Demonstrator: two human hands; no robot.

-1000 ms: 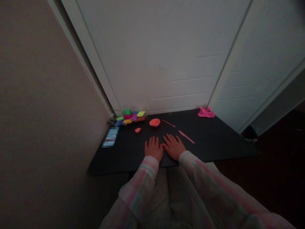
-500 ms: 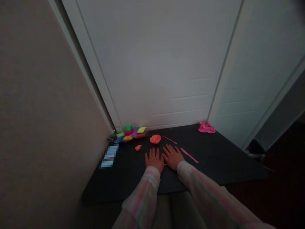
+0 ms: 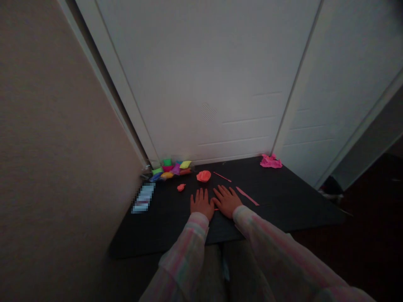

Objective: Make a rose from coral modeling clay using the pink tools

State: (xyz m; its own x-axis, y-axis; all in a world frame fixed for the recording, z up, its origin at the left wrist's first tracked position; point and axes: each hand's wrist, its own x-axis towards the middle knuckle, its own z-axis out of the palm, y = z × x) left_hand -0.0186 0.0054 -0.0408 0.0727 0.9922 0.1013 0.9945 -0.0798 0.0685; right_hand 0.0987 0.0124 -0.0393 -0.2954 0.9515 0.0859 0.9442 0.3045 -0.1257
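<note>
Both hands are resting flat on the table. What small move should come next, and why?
Probably reach the left hand forward and take the flattened orange-red clay in the fingers. That hand and the right hand lie flat and empty on the dark table, and this clay sits straight ahead of the left hand, nearer than the small clay lump.

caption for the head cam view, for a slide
Left hand and right hand lie flat on a black table near flattened coral clay and a thin pink strip.
</note>
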